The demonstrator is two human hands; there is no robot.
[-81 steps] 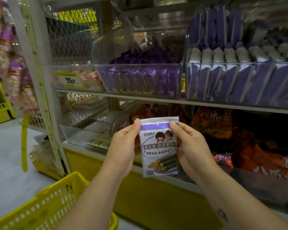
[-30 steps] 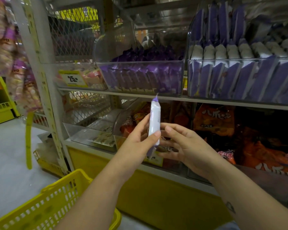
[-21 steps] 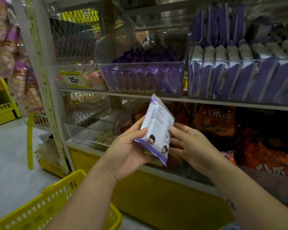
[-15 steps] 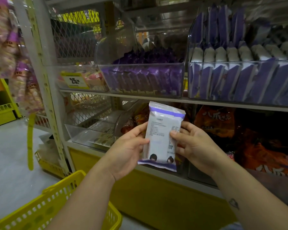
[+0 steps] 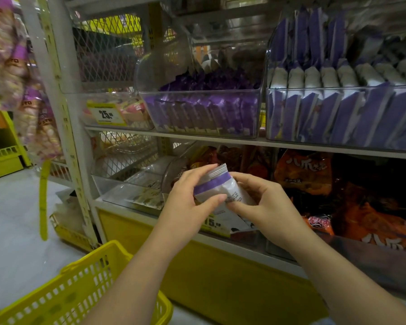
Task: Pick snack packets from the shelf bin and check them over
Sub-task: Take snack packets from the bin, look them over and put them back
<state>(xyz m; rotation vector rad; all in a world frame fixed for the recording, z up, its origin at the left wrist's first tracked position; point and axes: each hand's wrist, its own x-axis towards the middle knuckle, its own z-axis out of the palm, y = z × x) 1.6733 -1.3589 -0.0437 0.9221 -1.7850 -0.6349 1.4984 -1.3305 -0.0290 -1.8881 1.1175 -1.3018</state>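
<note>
- Closest to the camera, bottom left: a yellow shopping basket [image 5: 80, 289], only partly in shot, sitting low over the pale floor [image 5: 7, 219].
- Both forearms reach in from the bottom and meet in the middle. The left hand [image 5: 188, 207] pinches the snack packet [image 5: 217, 186] near its top, thumb just under the purple band and fingers over the crimped seal.
- The right hand [image 5: 265, 205] is curled round the packet's right side, fingertips on the white part with the tiny print.
- So both hands are clamped on the one packet, which is held up in the air, tilted, in front of the lower shelf and out of any bin.
- Just behind it is a yellow price tag [image 5: 212, 222] on the lower shelf edge, with orange packets [image 5: 309, 174] piled to the right.
- One shelf up, a clear bin [image 5: 202, 134] is full of dark purple packets, and the bin beside it on the right [image 5: 338, 90] holds purple-and-white packets [image 5: 342, 113] standing on edge.
- Far left, blurry bagged snacks [image 5: 21, 78] hang by the shelf upright [image 5: 63, 113].
</note>
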